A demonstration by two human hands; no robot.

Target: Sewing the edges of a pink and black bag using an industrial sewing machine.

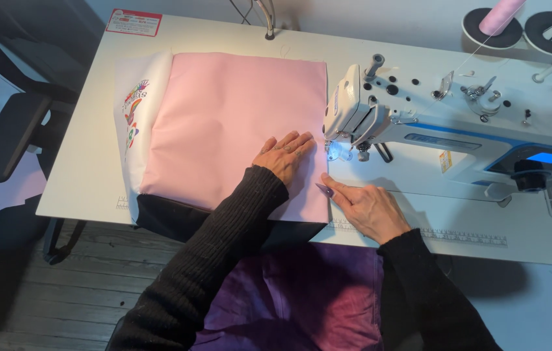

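A pink fabric panel (224, 123) lies flat on the white sewing table (87, 162), over a white printed piece (134, 110) and a dark layer at its near edge. My left hand (282, 156) presses flat on the pink fabric near its right edge, fingers spread, just left of the needle area. My right hand (367, 208) rests on the table at the fabric's right edge, fingers pinching or guiding the edge below the lit presser foot (336, 151) of the white sewing machine (458, 123).
A pink thread spool (500, 16) stands on a stand at the back right. A ruler strip (432, 234) runs along the table's front edge. A black chair (16, 123) sits to the left. Purple cloth (302, 299) covers my lap.
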